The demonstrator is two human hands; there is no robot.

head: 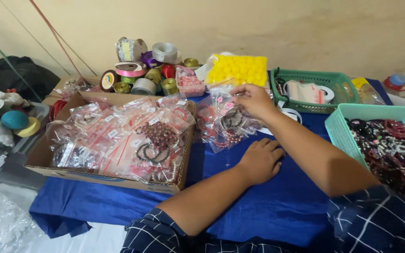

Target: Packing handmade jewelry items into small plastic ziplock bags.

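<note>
My left hand [260, 159] rests flat, fingers apart, on the blue tablecloth [277, 206], holding nothing. My right hand [253, 100] reaches forward and pinches the top of a pile of clear plastic bags of bead bracelets [226, 122] lying on the cloth between the cardboard box and the green baskets. Both forearms come from dark checked sleeves at the bottom edge.
A shallow cardboard box [48, 161] of bagged bracelets sits at left. Ribbon spools [139, 70] and a yellow bubble-textured pack [237, 69] stand behind. A green basket [341, 84] and a teal basket [338, 129] of dark bracelets are at right. Toys and clutter lie far left.
</note>
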